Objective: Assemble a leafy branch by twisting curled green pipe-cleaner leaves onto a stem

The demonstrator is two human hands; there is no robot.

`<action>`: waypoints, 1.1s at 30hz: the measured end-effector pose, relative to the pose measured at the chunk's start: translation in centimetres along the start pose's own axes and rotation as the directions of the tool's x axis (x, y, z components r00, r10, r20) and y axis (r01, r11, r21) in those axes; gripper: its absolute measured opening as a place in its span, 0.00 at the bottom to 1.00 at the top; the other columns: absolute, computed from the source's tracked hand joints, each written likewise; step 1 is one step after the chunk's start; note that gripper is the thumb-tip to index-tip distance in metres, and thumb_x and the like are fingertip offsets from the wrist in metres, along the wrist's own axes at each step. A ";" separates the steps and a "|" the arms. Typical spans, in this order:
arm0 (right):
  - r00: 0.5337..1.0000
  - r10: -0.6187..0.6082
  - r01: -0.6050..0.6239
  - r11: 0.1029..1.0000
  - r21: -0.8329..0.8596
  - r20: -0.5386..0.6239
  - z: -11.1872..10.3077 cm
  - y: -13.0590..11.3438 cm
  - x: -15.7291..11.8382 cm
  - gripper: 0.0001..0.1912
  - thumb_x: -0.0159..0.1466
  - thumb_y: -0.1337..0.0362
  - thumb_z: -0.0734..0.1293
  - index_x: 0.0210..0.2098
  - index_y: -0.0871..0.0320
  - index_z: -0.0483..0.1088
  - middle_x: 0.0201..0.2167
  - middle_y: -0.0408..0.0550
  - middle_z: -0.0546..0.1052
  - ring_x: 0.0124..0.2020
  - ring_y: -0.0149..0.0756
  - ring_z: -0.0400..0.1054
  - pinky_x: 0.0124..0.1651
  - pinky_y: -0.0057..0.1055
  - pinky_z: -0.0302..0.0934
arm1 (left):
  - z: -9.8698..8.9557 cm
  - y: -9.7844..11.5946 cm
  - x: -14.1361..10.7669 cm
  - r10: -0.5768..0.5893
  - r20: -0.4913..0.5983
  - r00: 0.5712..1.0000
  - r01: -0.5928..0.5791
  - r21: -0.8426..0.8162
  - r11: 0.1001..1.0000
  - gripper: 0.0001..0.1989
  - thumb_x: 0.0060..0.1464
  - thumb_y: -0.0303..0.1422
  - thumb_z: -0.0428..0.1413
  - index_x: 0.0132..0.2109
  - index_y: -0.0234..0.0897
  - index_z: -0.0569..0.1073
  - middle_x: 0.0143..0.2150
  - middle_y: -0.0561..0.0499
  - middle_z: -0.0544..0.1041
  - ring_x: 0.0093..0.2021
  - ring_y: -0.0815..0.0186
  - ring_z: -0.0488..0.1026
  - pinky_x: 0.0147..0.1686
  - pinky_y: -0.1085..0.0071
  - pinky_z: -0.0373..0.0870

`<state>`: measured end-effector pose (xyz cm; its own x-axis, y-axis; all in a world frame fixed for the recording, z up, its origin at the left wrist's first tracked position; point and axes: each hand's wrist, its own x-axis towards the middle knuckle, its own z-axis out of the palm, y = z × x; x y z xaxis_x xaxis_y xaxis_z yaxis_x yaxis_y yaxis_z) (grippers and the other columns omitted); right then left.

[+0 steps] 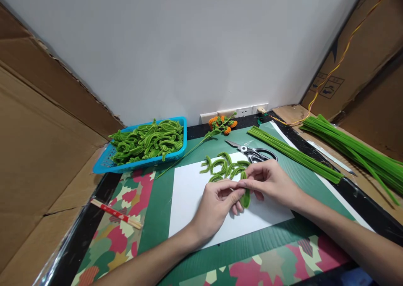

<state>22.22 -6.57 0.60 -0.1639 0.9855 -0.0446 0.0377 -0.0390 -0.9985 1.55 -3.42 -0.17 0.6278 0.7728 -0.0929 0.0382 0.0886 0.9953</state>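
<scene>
Between my two hands is a bent green pipe cleaner (245,200), its looped lower end hanging below the fingers. My left hand (217,200) pinches it from the left, thumb and forefinger closed. From the other side my right hand (267,181) grips its upper part with closed fingertips, which partly hide it. Just beyond the fingers, several curled green pipe cleaner pieces (219,167) lie on a white sheet of paper (185,202). Scissors (252,151) with dark handles rest behind my right hand, blades pointing left.
At the back left stands a blue basket (184,139) heaped with bent green pieces. An orange-flowered stem (201,143) lies beside it. Straight green pipe cleaners (296,153) lie to the right, with a larger bundle (352,151) beyond. Wrapped chopsticks (116,213) lie at left; cardboard (40,109) walls the side.
</scene>
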 end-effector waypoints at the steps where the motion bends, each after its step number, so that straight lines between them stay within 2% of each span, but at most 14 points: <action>1: 1.000 -0.007 0.007 1.000 -0.006 -0.010 0.1 0.0 -0.1 0.22 0.63 0.48 0.80 0.30 0.59 0.75 0.17 0.40 0.73 0.17 0.28 0.65 0.22 0.24 0.57 | 0.0 -0.1 0.0 -0.007 0.007 1.000 0.007 0.003 1.000 0.16 0.66 0.43 0.65 0.40 0.31 0.85 0.27 0.49 0.79 0.24 0.70 0.74 0.26 0.76 0.72; 4: 0.999 -0.027 0.026 0.999 -0.040 -0.020 0.4 0.0 -0.2 0.19 0.64 0.50 0.79 0.31 0.60 0.76 0.18 0.40 0.73 0.18 0.27 0.65 0.23 0.23 0.57 | 0.0 -0.3 -0.1 -0.023 0.016 1.000 0.023 -0.002 1.000 0.17 0.65 0.43 0.66 0.37 0.31 0.84 0.25 0.49 0.78 0.23 0.70 0.73 0.26 0.75 0.72; 9: 1.000 -0.022 0.023 0.999 -0.045 0.014 0.4 0.0 -0.2 0.15 0.67 0.53 0.77 0.35 0.60 0.80 0.19 0.38 0.72 0.18 0.25 0.63 0.23 0.23 0.55 | 0.0 -0.4 -0.1 -0.048 0.018 0.999 0.048 -0.007 0.999 0.17 0.63 0.44 0.67 0.39 0.31 0.83 0.25 0.51 0.78 0.24 0.70 0.73 0.27 0.75 0.71; 12: 0.998 -0.052 0.053 0.997 -0.062 0.022 0.4 -0.1 -0.2 0.15 0.69 0.54 0.75 0.34 0.61 0.80 0.20 0.39 0.71 0.19 0.24 0.61 0.22 0.23 0.53 | 0.1 -0.4 -0.1 -0.045 0.014 0.999 0.045 -0.015 0.999 0.16 0.63 0.43 0.67 0.40 0.32 0.82 0.27 0.51 0.77 0.25 0.71 0.72 0.26 0.76 0.71; 18: 0.989 -0.130 0.128 0.991 -0.038 -0.067 0.6 -0.5 -0.4 0.17 0.71 0.53 0.73 0.33 0.59 0.77 0.20 0.38 0.71 0.18 0.24 0.61 0.21 0.23 0.53 | 0.2 0.0 -0.2 -0.105 0.063 0.992 0.106 -0.019 0.994 0.18 0.60 0.44 0.69 0.38 0.31 0.83 0.30 0.47 0.80 0.29 0.65 0.80 0.26 0.75 0.71; 22: 0.982 -0.154 0.153 0.988 -0.018 -0.107 0.9 -0.7 -0.6 0.17 0.70 0.52 0.74 0.32 0.59 0.76 0.18 0.38 0.69 0.17 0.25 0.61 0.21 0.24 0.53 | 0.1 0.2 -0.3 -0.118 0.061 0.991 0.118 -0.001 0.993 0.18 0.57 0.44 0.72 0.38 0.31 0.84 0.29 0.47 0.81 0.27 0.66 0.78 0.26 0.75 0.71; 26: 0.962 -0.170 0.181 0.983 0.032 -0.214 0.8 -0.8 -0.5 0.20 0.68 0.47 0.75 0.36 0.58 0.76 0.17 0.37 0.69 0.15 0.27 0.60 0.19 0.25 0.52 | 0.1 0.3 -0.3 -0.101 0.083 0.991 0.098 0.046 0.994 0.17 0.59 0.43 0.70 0.37 0.31 0.84 0.27 0.48 0.80 0.25 0.69 0.74 0.26 0.75 0.70; 30: 0.948 -0.179 0.200 0.978 0.058 -0.264 0.4 -1.0 -0.2 0.20 0.67 0.47 0.77 0.36 0.58 0.76 0.18 0.37 0.70 0.13 0.26 0.61 0.17 0.25 0.52 | 0.2 0.3 -0.3 -0.117 0.070 0.991 0.119 -0.026 0.993 0.18 0.60 0.46 0.70 0.41 0.32 0.84 0.30 0.47 0.82 0.27 0.66 0.78 0.25 0.74 0.71; 33: 0.951 -0.178 0.201 0.977 0.066 -0.253 0.4 -1.0 -0.2 0.19 0.66 0.48 0.77 0.36 0.58 0.76 0.19 0.37 0.70 0.14 0.26 0.61 0.17 0.25 0.52 | 0.2 0.3 -0.3 -0.117 0.075 0.990 0.121 -0.039 0.992 0.18 0.60 0.45 0.70 0.42 0.32 0.82 0.34 0.46 0.83 0.28 0.67 0.78 0.26 0.75 0.71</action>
<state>21.87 -6.77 1.57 0.0863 0.9859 0.1432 -0.0613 0.1487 -0.9870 1.51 -3.75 0.20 0.6755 0.7077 -0.2070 0.0833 0.2056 0.9751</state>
